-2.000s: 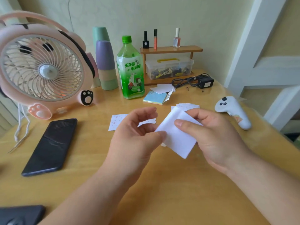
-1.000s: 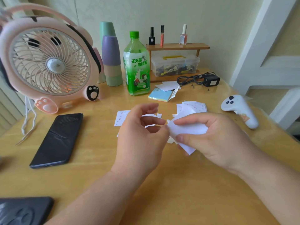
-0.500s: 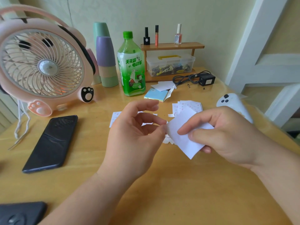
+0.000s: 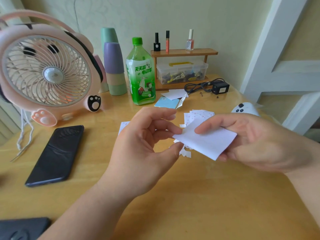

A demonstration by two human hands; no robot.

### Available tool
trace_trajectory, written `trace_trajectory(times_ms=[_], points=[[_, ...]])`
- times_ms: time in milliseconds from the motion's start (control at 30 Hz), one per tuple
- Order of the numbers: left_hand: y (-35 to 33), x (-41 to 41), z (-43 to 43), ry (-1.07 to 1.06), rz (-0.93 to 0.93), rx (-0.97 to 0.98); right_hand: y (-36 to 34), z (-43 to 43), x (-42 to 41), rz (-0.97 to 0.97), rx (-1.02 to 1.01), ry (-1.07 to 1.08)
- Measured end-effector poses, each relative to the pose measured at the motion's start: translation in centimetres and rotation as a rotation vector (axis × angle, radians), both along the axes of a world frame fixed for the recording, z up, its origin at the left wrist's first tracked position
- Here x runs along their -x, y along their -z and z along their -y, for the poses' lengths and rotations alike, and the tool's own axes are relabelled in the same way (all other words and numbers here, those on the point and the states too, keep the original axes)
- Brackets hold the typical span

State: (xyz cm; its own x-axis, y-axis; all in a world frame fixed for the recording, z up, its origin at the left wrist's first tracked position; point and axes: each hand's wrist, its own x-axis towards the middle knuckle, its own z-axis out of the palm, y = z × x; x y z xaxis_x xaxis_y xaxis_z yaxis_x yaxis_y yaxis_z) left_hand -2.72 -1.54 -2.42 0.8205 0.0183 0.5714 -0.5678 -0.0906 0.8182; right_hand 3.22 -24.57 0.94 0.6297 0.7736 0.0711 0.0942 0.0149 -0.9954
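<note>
A wooden table (image 4: 207, 205) is seen, with a pink fan (image 4: 46, 73) stood at its far left. Above the table's middle, a white paper sheet (image 4: 206, 142) is gripped by the right hand (image 4: 259, 142). Its left corner is met by the curled fingertips of the left hand (image 4: 143, 146); whether it is pinched there cannot be told. Small paper scraps (image 4: 186, 153) are scattered beneath.

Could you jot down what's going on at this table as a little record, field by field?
Place: wooden table
Right hand: holds a white paper square
Left hand: fingertips at the square's left corner; whether they pinch it cannot be told
Under the hands: small paper scraps
Behind the hands: patterned sheets
Left side: black phone, pink fan
Back: green bottle
Right side: white controller
</note>
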Motion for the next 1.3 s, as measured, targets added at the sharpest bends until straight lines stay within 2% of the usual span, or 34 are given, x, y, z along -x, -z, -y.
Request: trace_trajectory(times_ms=[233,367,567,767,1033,1233,1300], points=[[-0.2,0.1,0.2,-0.054,0.043,-0.004,0.4,-1.4,0.6,0.19,-0.133,0.184],[-0.4,0.4,0.3,-0.063,0.076,-0.055,0.7,-1.6,0.4,0.273,-0.109,0.297],[-0.5,0.4,0.2,-0.027,0.069,-0.045,0.1,-1.3,0.8,0.471,-0.014,0.334],[-0.1,0.4,0.0,0.066,0.052,0.056,0.0,-1.2,1.0,0.526,-0.028,0.33],[-0.2,0.5,-0.1,0.031,0.103,-0.076,-0.8,-1.5,1.8,0.388,-0.12,0.367],[-0.1,0.2,0.2,0.093,0.046,0.071,-0.7,-1.6,1.5,0.236,-0.129,0.282],[0.0,0.1,0.2,0.095,0.026,0.096,-0.7,-1.5,1.5,0.238,-0.116,0.286]])
